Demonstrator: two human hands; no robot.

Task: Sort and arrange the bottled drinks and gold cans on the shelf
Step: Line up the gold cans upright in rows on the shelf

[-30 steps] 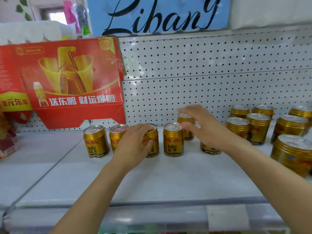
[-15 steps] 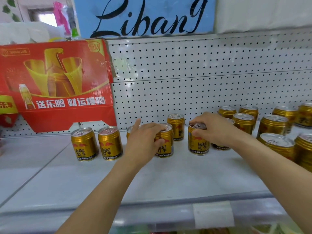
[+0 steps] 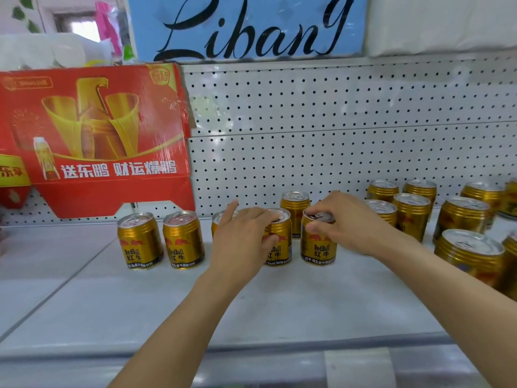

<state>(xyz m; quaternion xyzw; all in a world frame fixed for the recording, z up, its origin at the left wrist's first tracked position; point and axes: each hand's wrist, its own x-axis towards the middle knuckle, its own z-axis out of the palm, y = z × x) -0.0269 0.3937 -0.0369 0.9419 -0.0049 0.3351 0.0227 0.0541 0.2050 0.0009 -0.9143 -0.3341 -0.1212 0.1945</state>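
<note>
Red Bull cans stand in a row along the white shelf [image 3: 279, 309], labels facing near. The right hand [image 3: 352, 222] comes in from the right and grips the fifth can [image 3: 319, 245] from above, its fingers curled over the silver lid and the thumb pressed against the rim on the near left side. The left hand [image 3: 243, 236] wraps round the fourth can [image 3: 278, 242] just beside it, thumb on the near face above the label, fingers over the top, with the forefinger raised and pointing to the far left. A third can [image 3: 219, 222] is mostly hidden behind that hand; only its far left edge shows. Two more cans, the first can [image 3: 140, 242] and the second can [image 3: 183, 240], stand free at the left end of the row, nearly touching each other. One single can [image 3: 295, 208] stands farther back, behind the gap between the two gripped cans. To the right a loose cluster of gold cans [image 3: 411, 214] crowds the shelf, close behind the right wrist, with a large near can [image 3: 470, 256] at the right edge. A red carton [image 3: 95, 138] leans against the perforated back panel [image 3: 335, 135] at the far left, and a blue sign [image 3: 249, 26] sits above.
</note>
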